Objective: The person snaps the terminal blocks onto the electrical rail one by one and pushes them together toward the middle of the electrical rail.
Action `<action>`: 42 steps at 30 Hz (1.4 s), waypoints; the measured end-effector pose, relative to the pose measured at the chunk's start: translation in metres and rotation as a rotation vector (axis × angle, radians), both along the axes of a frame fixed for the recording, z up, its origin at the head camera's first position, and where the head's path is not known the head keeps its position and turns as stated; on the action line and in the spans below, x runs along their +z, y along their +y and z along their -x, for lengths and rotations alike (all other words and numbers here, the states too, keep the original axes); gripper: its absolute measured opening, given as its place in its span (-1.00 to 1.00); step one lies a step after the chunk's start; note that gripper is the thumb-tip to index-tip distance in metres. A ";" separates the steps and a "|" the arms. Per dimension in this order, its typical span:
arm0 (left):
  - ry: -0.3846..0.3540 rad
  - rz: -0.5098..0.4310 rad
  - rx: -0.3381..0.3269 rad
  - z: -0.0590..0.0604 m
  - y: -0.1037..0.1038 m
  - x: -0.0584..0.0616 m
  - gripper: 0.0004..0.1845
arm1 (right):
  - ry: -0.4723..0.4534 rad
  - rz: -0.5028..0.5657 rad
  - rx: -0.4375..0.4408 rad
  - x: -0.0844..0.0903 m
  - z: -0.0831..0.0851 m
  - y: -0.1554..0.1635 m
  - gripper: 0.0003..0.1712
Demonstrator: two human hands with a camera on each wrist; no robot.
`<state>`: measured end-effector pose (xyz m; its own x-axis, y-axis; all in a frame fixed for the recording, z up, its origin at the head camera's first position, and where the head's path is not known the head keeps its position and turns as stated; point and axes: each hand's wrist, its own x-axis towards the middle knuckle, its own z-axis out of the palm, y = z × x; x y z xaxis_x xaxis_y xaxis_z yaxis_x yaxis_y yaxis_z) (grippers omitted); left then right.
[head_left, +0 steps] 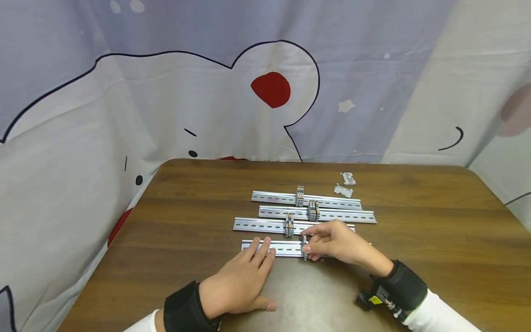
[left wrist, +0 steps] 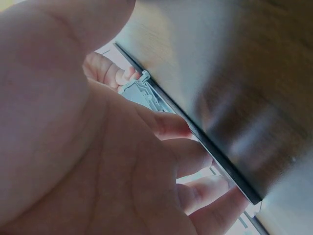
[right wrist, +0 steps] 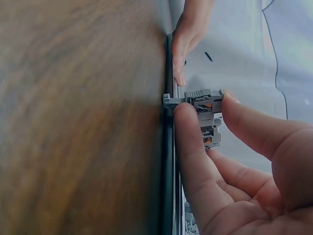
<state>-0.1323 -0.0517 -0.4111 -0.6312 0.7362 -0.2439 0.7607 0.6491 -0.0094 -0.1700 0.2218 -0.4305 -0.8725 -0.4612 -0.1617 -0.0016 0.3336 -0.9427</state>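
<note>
Left hand steadies the near rail; right hand pinches a terminal block standing on it.

The left hand (head_left: pixel 238 288) lies flat with straight fingers pressing the left end of the near rail (head_left: pixel 282 249), likely to stop it sliding. The right hand (head_left: pixel 338 242) holds the block (head_left: pixel 304 246) between thumb and forefinger, upright across the rail. Three more rails (head_left: pixel 307 199) behind each carry blocks; two loose blocks (head_left: pixel 343 189) lie beyond them. Whether the block's foot has latched is hidden, and the rail's right end is covered by the right hand.

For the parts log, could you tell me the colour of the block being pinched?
Grey with small orange inserts, clearest in the right wrist view.
</note>
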 end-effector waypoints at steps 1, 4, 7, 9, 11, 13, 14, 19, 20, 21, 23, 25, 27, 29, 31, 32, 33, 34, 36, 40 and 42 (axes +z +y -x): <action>0.001 0.000 0.002 0.000 -0.001 0.000 0.10 | 0.002 -0.003 0.002 0.000 0.000 -0.001 -0.41; 0.008 0.003 0.004 0.000 -0.003 -0.001 0.10 | 0.016 -0.024 0.014 0.001 0.001 -0.003 -0.40; 0.019 0.007 -0.005 0.000 -0.003 -0.003 0.10 | 0.050 -0.062 0.040 0.003 0.001 -0.003 -0.40; 0.029 0.008 -0.008 0.000 -0.002 -0.004 0.11 | 0.077 -0.084 0.063 0.006 0.002 -0.002 -0.40; 0.039 0.009 -0.009 0.000 -0.001 -0.004 0.11 | 0.098 -0.111 0.074 0.011 0.003 -0.001 -0.40; 0.047 0.010 -0.008 -0.001 0.000 -0.004 0.11 | 0.114 -0.132 0.080 0.016 0.005 0.000 -0.40; 0.048 0.011 -0.007 -0.001 0.000 -0.004 0.12 | 0.131 -0.150 0.079 0.020 0.006 0.000 -0.41; 0.055 0.013 -0.013 -0.001 0.001 -0.004 0.14 | 0.214 -0.211 0.011 0.044 0.014 0.006 -0.57; 0.056 0.011 -0.014 -0.001 0.000 -0.004 0.14 | 0.240 -0.225 -0.013 0.049 0.016 0.008 -0.60; 0.061 0.010 -0.016 -0.001 0.000 -0.004 0.15 | 0.271 -0.241 -0.041 0.054 0.019 0.011 -0.62; 0.074 0.010 -0.019 0.000 0.000 -0.004 0.16 | 0.353 -0.290 -0.098 0.064 0.027 0.015 -0.67; 0.077 0.006 -0.019 0.000 -0.001 -0.003 0.16 | 0.427 -0.346 -0.162 0.070 0.036 0.019 -0.71; 0.076 0.010 -0.016 0.001 -0.001 -0.004 0.16 | 0.509 -0.428 -0.224 0.075 0.047 0.023 -0.73; 0.069 0.010 -0.017 0.001 -0.001 -0.004 0.15 | 0.557 -0.505 -0.279 0.075 0.056 0.028 -0.74; 0.062 0.014 -0.014 0.001 -0.001 -0.004 0.15 | 0.585 -0.579 -0.308 0.073 0.065 0.033 -0.73; 0.061 0.016 -0.013 0.001 -0.001 -0.004 0.14 | 0.597 -0.613 -0.316 0.070 0.070 0.036 -0.71; 0.060 0.017 -0.013 0.000 -0.001 -0.004 0.14 | 0.598 -0.643 -0.319 0.067 0.074 0.039 -0.70; 0.062 0.017 -0.014 0.000 -0.001 -0.004 0.14 | 0.595 -0.674 -0.317 0.063 0.078 0.042 -0.68; 0.068 0.017 -0.016 0.000 -0.001 -0.005 0.14 | 0.576 -0.735 -0.299 0.055 0.085 0.049 -0.63; 0.078 0.008 -0.023 0.000 -0.002 -0.005 0.14 | 0.537 -0.816 -0.224 0.039 0.096 0.061 -0.58; 0.074 0.009 -0.024 0.001 -0.002 -0.005 0.15 | 0.539 -0.822 -0.180 0.034 0.100 0.065 -0.64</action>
<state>-0.1333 -0.0536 -0.4162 -0.6298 0.7494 -0.2042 0.7732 0.6301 -0.0719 -0.2698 0.2870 -0.3969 -0.9691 -0.2374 0.0673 -0.2465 0.9191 -0.3073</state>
